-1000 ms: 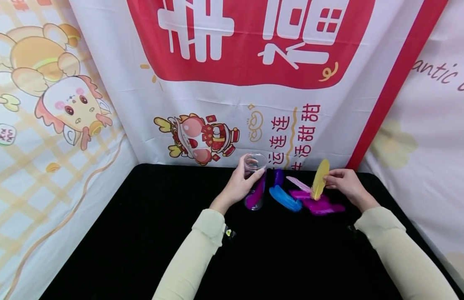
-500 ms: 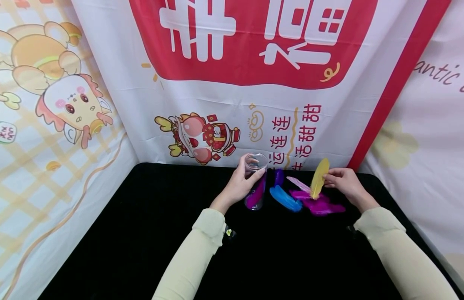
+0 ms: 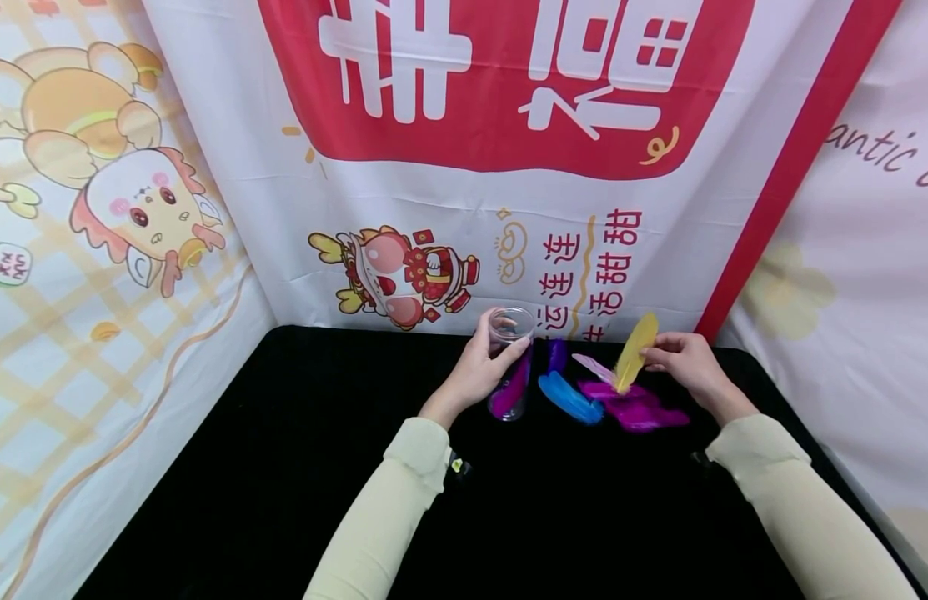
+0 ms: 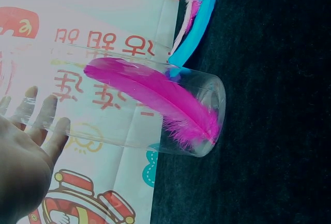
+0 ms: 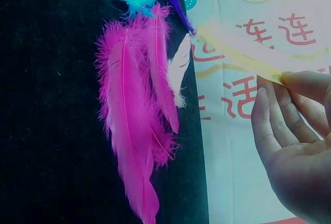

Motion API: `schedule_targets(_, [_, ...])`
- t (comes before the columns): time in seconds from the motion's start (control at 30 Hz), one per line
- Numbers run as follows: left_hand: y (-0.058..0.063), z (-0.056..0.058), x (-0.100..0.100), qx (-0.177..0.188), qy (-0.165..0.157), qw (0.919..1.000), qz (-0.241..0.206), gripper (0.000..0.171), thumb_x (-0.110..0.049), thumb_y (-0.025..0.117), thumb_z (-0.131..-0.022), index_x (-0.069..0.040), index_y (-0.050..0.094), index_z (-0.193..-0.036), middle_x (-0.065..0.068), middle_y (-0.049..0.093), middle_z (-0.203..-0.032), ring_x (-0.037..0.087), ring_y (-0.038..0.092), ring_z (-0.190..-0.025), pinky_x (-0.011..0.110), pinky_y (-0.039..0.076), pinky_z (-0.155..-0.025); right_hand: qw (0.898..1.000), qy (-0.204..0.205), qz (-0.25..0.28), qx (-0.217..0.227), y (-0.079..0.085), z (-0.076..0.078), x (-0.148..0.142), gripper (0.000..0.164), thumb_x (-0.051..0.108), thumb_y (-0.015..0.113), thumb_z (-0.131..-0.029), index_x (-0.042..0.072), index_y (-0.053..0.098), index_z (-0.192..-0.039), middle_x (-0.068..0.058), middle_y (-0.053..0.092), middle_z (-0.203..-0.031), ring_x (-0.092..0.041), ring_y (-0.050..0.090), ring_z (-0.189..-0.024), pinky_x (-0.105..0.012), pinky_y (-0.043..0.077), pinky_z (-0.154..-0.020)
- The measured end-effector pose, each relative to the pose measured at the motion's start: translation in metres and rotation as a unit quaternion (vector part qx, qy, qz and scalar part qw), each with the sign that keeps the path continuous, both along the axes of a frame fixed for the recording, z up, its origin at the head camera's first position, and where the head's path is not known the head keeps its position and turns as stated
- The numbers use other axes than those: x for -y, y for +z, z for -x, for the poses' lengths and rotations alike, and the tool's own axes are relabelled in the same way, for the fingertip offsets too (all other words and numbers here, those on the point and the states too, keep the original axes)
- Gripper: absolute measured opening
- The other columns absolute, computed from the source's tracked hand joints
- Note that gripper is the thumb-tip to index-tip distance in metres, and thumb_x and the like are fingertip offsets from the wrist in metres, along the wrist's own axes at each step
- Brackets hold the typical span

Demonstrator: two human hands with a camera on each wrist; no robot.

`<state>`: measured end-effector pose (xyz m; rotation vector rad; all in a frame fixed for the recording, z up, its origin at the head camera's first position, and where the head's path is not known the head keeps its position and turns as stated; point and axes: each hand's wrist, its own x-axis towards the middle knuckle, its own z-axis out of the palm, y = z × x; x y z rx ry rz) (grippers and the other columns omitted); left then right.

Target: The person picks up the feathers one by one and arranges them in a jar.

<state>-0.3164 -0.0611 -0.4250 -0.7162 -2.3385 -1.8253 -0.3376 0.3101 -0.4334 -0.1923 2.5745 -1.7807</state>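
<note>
Near the far edge of the table my left hand (image 3: 474, 367) grips a clear cylindrical cup (image 3: 511, 325) round its upper part. Inside the upright cup leans a magenta feather (image 4: 155, 92), its fluffy end at the bottom. My right hand (image 3: 689, 367) pinches a yellow feather (image 3: 636, 354) between thumb and fingers, above the loose feathers. Those lie right of the cup: several magenta feathers (image 5: 132, 105), a pale pink feather (image 3: 594, 368), a blue feather (image 3: 571, 398) and a dark purple feather (image 3: 557, 356). In the right wrist view the yellow feather looks washed out by light.
A black cloth (image 3: 509, 517) covers the table. Directly behind it hangs a white and red printed banner (image 3: 433, 183). Patterned cloth walls (image 3: 118, 358) stand at the left and right sides.
My right hand has shifted slightly left, and the yellow feather has tilted, its lower tip moving a little left and up. The left hand and the cup have stayed in place.
</note>
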Motion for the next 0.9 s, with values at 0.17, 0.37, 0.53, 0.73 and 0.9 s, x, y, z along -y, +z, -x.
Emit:
schedule_targets(0.17, [0.000, 0.000, 0.000, 0.002, -0.002, 1.0000, 0.000, 0.066, -0.034, 0.061, -0.104, -0.005, 0.027, -0.153, 0.011, 0.053, -0.140, 0.027, 0.054, -0.129, 0.048, 0.042, -0.112, 1.000, 0.005, -0.002, 0.001, 0.002, -0.001, 0.002, 0.038, 0.009, 0.068, -0.099, -0.020, 0.060, -0.121, -0.010, 0.076, -0.099, -0.013, 0.073, -0.083, -0.028, 0.061, -0.075])
schedule_targets(0.37, [0.001, -0.001, 0.000, 0.004, -0.003, 1.0000, 0.000, 0.067, -0.033, 0.062, -0.104, -0.005, 0.027, -0.154, 0.011, 0.053, -0.140, 0.028, 0.053, -0.131, 0.049, 0.041, -0.112, 1.000, 0.010, -0.004, -0.004, 0.006, -0.003, 0.007, 0.037, 0.010, 0.066, -0.101, -0.019, 0.060, -0.123, -0.011, 0.075, -0.101, -0.013, 0.073, -0.085, -0.029, 0.061, -0.076])
schedule_targets(0.53, [0.001, 0.000, 0.000, 0.006, -0.004, 1.0000, -0.005, 0.064, -0.033, 0.062, -0.103, -0.009, 0.029, -0.152, 0.012, 0.053, -0.140, 0.029, 0.053, -0.130, 0.051, 0.041, -0.112, 1.000, 0.014, 0.001, -0.009, 0.011, -0.004, 0.012, 0.036, 0.010, 0.065, -0.101, -0.019, 0.060, -0.122, -0.010, 0.075, -0.098, -0.013, 0.073, -0.085, -0.030, 0.061, -0.077])
schedule_targets(0.73, [0.002, 0.000, 0.000, 0.004, -0.006, 0.9999, -0.008, 0.064, -0.032, 0.062, -0.104, -0.007, 0.028, -0.152, 0.013, 0.052, -0.141, 0.026, 0.053, -0.128, 0.053, 0.040, -0.112, 1.000, 0.019, 0.002, -0.005, 0.020, -0.006, 0.018, 0.038, 0.012, 0.064, -0.102, -0.018, 0.060, -0.123, -0.016, 0.074, -0.103, -0.015, 0.073, -0.087, -0.029, 0.060, -0.077])
schedule_targets(0.9, [0.001, 0.001, 0.000, 0.003, -0.005, 1.0000, -0.005, 0.067, -0.033, 0.061, -0.104, -0.004, 0.027, -0.153, 0.012, 0.052, -0.141, 0.025, 0.053, -0.128, 0.052, 0.040, -0.112, 1.000, 0.021, 0.000, -0.007, 0.026, -0.006, 0.021, 0.039, 0.013, 0.064, -0.102, -0.017, 0.061, -0.126, -0.019, 0.074, -0.108, -0.015, 0.073, -0.088, -0.028, 0.060, -0.077])
